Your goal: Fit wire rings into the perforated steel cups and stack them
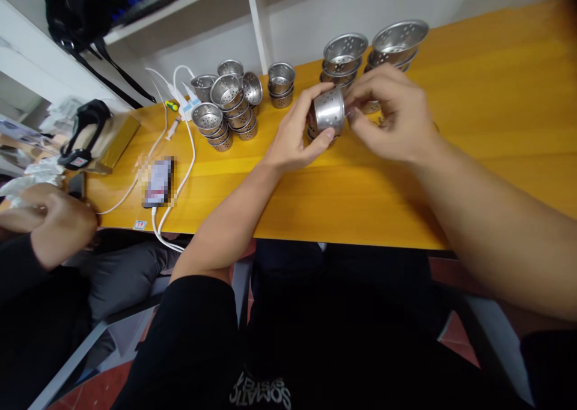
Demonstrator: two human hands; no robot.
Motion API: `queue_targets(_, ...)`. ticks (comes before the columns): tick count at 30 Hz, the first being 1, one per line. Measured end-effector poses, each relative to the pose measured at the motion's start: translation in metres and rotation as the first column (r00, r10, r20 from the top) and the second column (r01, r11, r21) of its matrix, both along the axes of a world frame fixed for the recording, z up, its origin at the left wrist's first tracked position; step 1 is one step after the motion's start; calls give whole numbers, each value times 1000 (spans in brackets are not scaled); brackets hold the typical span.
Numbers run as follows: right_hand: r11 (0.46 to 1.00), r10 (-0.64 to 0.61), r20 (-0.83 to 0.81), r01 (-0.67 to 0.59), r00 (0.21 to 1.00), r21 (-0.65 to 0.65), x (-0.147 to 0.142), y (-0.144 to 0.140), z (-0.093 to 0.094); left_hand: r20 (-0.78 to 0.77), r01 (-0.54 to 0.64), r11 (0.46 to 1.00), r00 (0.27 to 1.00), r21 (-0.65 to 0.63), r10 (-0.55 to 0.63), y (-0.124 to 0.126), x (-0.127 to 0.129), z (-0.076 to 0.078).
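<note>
My left hand (293, 134) is wrapped round a small perforated metal cup (330, 110), tilted on its side above the tabletop, with its rim towards my right hand. Right by that rim, my right hand (395, 115) has its thumb and fingers closed in a pinch. Whatever sits between those fingertips is too small to make out. Partly hidden behind my hands stand a stack of wider perforated cups (345, 52) and a second stack of large perforated cups (399, 43).
Left of my hands stand a short cup stack (281, 79) and a cluster of stacked cups (228, 94). A phone (158, 183) with white cables (193, 151) and a syringe (172, 128) lie further left. Another person's arm (63, 223) rests at the table's left end.
</note>
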State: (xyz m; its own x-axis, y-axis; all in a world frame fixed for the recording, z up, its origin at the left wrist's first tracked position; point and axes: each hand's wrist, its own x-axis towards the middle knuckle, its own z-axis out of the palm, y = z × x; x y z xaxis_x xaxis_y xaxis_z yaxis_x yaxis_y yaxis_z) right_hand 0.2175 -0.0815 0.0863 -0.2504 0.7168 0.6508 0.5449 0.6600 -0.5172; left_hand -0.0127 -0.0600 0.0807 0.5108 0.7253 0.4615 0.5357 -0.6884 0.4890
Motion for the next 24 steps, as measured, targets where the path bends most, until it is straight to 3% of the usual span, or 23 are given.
queue_targets(5,962,271,-186,-272,944,20,1,13,-11,191,131,978,968,163,-161,35,-2,-24)
queue_targets(8,941,333,-285,-336,899,38,-2,17,-15,268,189,955,931,230,-249,45,-2,-30)
queue_targets(18,888,329,-415,-427,848,-171,2,14,-9,199,195,961,952,194,-234,33,-4,-18)
queue_targets(24,888,328,-422,-429,845,-168,4,14,-8,161,149,983,973,107,-165,20,-3,-6)
